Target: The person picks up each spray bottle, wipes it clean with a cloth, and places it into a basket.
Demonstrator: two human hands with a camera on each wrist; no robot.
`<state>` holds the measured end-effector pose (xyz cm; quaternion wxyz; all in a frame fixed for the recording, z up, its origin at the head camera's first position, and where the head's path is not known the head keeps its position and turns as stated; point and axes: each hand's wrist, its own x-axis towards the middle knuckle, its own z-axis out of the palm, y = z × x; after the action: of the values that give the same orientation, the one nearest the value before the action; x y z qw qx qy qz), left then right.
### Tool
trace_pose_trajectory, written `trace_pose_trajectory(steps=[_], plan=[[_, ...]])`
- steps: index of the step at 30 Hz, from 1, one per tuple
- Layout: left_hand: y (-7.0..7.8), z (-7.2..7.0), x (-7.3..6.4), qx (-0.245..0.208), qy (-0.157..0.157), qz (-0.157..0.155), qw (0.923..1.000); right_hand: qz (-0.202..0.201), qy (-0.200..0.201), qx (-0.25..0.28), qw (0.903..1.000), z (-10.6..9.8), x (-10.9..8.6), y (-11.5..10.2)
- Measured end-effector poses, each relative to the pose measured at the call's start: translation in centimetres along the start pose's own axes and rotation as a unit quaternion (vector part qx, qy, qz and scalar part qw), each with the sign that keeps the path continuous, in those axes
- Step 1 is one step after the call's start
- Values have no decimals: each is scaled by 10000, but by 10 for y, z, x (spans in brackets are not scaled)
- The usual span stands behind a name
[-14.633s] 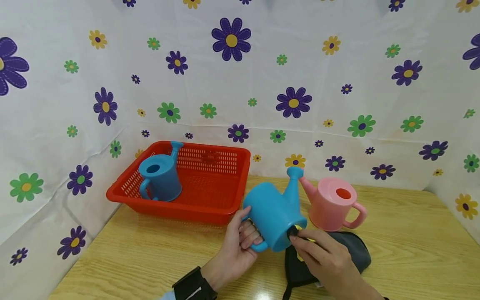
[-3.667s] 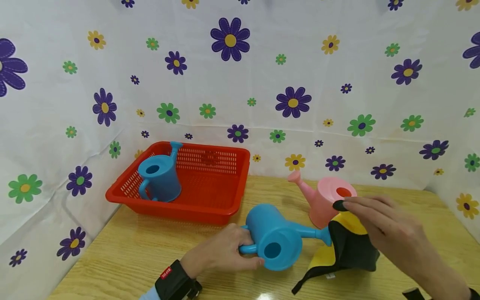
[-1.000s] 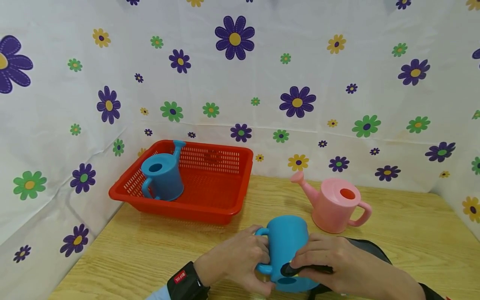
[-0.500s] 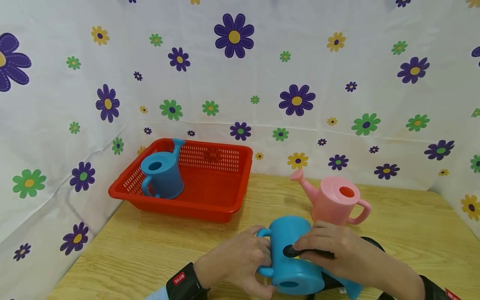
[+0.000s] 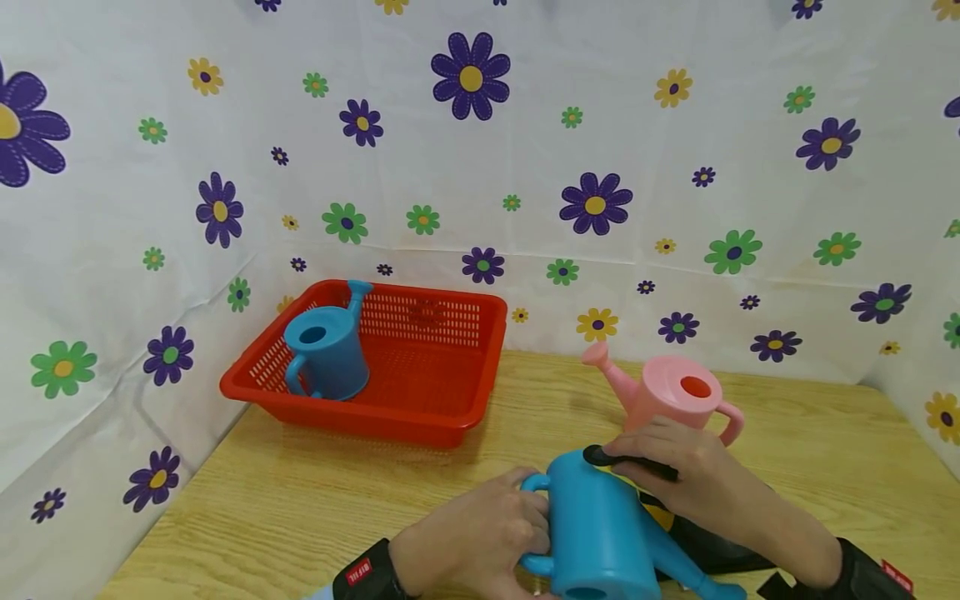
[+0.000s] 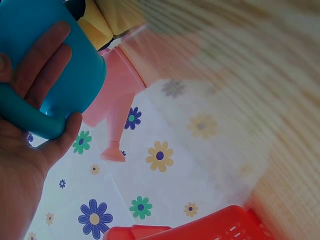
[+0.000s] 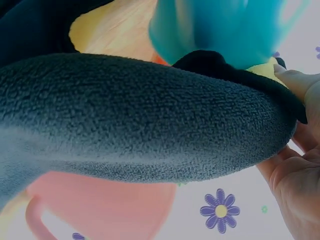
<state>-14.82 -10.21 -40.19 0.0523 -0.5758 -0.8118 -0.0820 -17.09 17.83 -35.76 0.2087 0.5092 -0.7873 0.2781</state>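
In the head view, my left hand point(image 5: 483, 529) grips the handle of a blue watering can point(image 5: 596, 529). The can is tipped, its opening low and facing me, its spout pointing down to the right. My right hand point(image 5: 693, 475) pinches a dark grey cloth point(image 5: 712, 546) with black edging and a yellow side, and touches it to the can's far end. The left wrist view has my fingers curled round the can's handle point(image 6: 37, 122). In the right wrist view the fuzzy cloth point(image 7: 150, 117) hangs from my fingers, covering part of the blue can point(image 7: 215, 30).
A pink watering can point(image 5: 667, 387) stands just behind my right hand. At the left back sits a red plastic basket point(image 5: 420, 421) with slotted sides, holding another blue watering can point(image 5: 337, 367) upright. A flower-patterned sheet point(image 5: 517, 150) surrounds the wooden table point(image 5: 300, 508).
Over the last second the cloth has gone from near the can's opening up to its far end. Earlier, 3.7 seconds ago, the can lay sideways and my right hand held the cloth away from it.
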Motion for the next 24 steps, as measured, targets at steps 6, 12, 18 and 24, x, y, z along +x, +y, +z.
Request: trace_pose_trajectory(steps=[6, 12, 18, 24], plan=[[1, 1, 0, -43, 11, 23, 10000, 69, 88, -93, 9999, -1, -3, 5], [2, 1, 0, -37, -56, -42, 10000, 167, -8, -108, 9998, -2, -4, 4], [2, 3, -1, -31, -22, -83, 10000, 244, -163, -20, 9996, -3, -7, -1], [-1, 3, 0, -112, 171, -81, 9998, 142, -277, 155, 9994, -3, -10, -8]])
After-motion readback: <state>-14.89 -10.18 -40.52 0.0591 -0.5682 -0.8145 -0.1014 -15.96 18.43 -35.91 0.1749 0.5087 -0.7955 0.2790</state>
